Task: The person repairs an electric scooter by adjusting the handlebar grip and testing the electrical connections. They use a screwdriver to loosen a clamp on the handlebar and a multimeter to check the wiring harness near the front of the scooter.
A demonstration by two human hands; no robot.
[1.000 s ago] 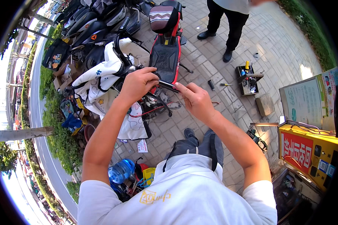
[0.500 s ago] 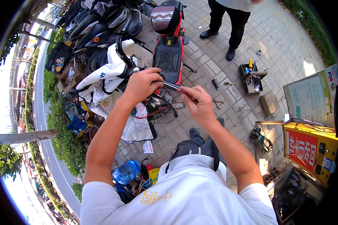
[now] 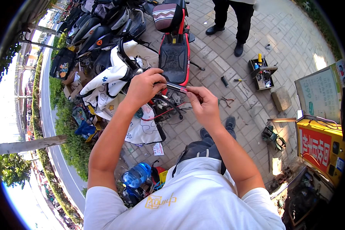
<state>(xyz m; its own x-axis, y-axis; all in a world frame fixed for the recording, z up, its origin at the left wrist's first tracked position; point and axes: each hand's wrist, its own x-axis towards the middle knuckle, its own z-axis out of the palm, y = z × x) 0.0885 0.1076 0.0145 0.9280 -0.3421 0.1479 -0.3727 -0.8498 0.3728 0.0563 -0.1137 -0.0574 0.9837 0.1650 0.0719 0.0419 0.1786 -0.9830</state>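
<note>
Left hand, head view: the left hand (image 3: 147, 87) grasps the slim metallic bar (image 3: 175, 87) at its far-left end, fingers curled over it and thumb from below.
Right hand: the right hand (image 3: 204, 106) pinches the bar's other end between thumb and fingers; a small reddish patch shows at those fingertips, too small to identify.
Metallic bar: it spans the gap between both hands, sloping slightly down towards the right one; whether it joins the handlebar behind the left hand, I cannot tell.
Grip advice: the left hand is best kept firm and steady, so that the right can make small, controlled movements in line with the bar instead of bending it sideways.
Fingertips: the right thumb should stay clear of any sharp edge at the bar's end.
Red wire: the red wire (image 3: 157, 117) hangs below the left hand, nearer the body; keep sleeves and wrists from snagging it.
Pliers: the red-handled pliers (image 3: 227, 101) lie on the paving just right of the right hand, within handy reach.
Black cylinder: the black cylinder (image 3: 224, 81) rests beyond and right of the right hand, beside a yellow-handled screwdriver (image 3: 239, 80).
</note>
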